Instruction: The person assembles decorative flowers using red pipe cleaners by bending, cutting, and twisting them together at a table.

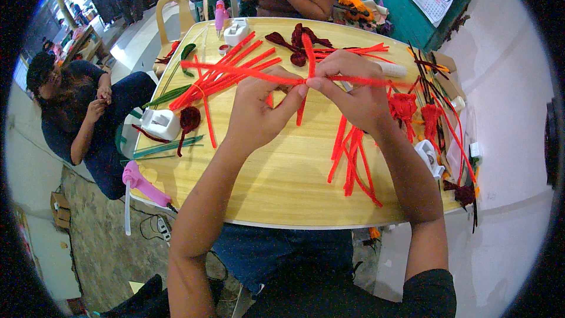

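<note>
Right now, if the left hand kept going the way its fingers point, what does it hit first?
The left hand points up and right, fingertips pinching a red pipe cleaner. Straight on, it would first meet the right hand, whose fingertips nearly touch it. Beyond lie dark red pipe-cleaner flowers, though depth is unclear.

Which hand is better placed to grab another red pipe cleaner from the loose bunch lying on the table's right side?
Probably the right hand. It sits nearest the loose red pipe cleaners, which lie just below its wrist. The left hand is farther away. Both hands currently pinch the crossed red pipe cleaners, so one must let go first.
</note>
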A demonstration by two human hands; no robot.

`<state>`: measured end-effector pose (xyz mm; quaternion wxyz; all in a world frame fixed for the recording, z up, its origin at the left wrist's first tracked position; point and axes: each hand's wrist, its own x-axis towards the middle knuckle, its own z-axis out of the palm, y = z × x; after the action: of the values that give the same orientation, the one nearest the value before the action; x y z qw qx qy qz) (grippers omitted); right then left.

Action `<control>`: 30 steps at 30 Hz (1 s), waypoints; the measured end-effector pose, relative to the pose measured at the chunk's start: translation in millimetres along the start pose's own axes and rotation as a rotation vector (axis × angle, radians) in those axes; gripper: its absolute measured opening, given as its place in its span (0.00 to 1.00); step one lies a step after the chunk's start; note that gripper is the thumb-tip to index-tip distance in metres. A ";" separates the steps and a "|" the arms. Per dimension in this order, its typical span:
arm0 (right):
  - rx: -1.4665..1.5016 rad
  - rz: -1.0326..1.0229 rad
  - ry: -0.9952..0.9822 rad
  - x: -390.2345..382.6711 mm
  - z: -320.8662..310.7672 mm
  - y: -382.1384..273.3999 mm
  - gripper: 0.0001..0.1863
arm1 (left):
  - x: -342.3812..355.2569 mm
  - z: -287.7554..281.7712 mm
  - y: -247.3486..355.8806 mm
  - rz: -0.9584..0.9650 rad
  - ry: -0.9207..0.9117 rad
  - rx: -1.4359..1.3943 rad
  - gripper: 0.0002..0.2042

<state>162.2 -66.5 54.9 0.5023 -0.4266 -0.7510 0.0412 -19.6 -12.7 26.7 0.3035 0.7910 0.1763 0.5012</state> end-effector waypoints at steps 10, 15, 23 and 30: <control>-0.010 0.056 0.114 -1.7 13.2 -9.6 0.07 | -6.2 6.1 -11.1 -0.170 0.042 -0.261 0.05; -0.139 -0.143 0.050 1.7 8.8 -7.5 0.06 | -3.4 -0.5 -7.3 -0.105 -0.028 -0.099 0.07; 0.072 0.598 -0.247 -1.3 3.9 -5.8 0.08 | 1.9 -4.1 -4.0 0.242 -0.022 0.311 0.05; 0.197 0.182 -0.166 2.2 -4.8 -5.4 0.08 | -5.2 -4.7 0.6 -0.473 -0.055 -0.414 0.10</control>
<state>162.5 -70.1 61.5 0.4719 -0.4366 -0.7407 0.1950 -26.1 -14.7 25.1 0.5710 0.6627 0.2414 0.4201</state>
